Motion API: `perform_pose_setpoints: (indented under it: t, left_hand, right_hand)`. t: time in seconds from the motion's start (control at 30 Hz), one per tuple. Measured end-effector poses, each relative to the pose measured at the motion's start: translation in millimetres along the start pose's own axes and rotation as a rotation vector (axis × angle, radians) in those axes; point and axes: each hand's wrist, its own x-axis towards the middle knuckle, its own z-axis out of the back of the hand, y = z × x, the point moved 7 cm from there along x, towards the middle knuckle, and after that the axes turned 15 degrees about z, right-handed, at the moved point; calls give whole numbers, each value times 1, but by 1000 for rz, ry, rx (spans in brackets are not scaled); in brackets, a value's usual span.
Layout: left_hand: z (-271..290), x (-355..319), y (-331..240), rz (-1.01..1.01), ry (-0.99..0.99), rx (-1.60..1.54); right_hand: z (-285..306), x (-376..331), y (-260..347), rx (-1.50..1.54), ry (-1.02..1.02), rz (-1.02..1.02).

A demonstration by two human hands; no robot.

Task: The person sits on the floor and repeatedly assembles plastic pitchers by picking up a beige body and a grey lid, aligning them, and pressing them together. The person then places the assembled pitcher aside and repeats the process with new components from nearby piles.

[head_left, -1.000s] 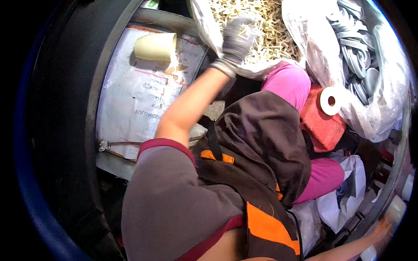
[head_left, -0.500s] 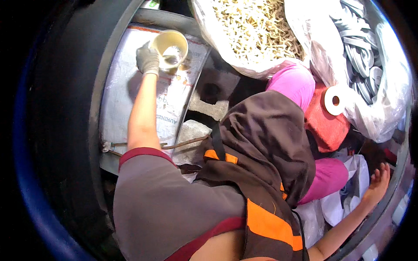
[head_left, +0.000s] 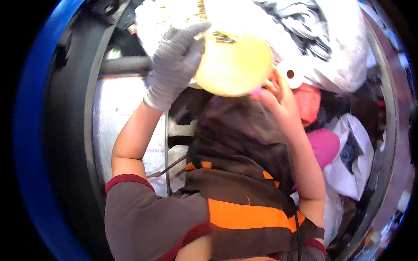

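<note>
My left hand (head_left: pixel 176 63), in a grey knitted glove, grips the left side of a round pale-yellow plastic tub (head_left: pixel 235 65) above my lap. Several small dark pieces (head_left: pixel 224 37) show near the tub's far side, blurred by motion. My bare right hand (head_left: pixel 278 93) is at the tub's lower right edge, its fingers curled against the rim. Parts of those fingers are blurred and partly hidden by the tub. Beyond the tub lies an open clear plastic bag of small cream-coloured pieces (head_left: pixel 167 11), overexposed here.
Bundled grey cables (head_left: pixel 305 26) fill a plastic bag at the far right. A white tape roll (head_left: pixel 291 74) rests on a red block-shaped thing (head_left: pixel 308 104). At left lies a white printed sheet (head_left: pixel 115 117) beside concrete blocks (head_left: pixel 180 128). A white sack (head_left: pixel 348 165) is at right.
My left hand has lifted the tub off the white sheet and brought it right, above my lap. My right hand has come from the far right side to the tub's edge.
</note>
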Motion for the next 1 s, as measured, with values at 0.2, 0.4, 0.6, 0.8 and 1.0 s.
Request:
perform_pose_setpoints:
  t: [0.2,0.4,0.6,0.8,1.0]
  left_hand:
    - [-88,2,-1,572,363,-787]
    - [-164,-33,-16,771,777,-1163]
    - [-175,-55,-14,723,990,-848]
    - [-201,-104,-100,141,1360,-495]
    - [-169,-89,-46,502,841,-552]
  right_hand:
    - [73,-60,-19,196,-592,-156]
    - [73,-144,-42,316,-462,-311]
    - [105,-168,-36,97,-160,-361]
    - [85,-92,18,-187,-220,48]
    - [56,-92,43,-386,-89,178]
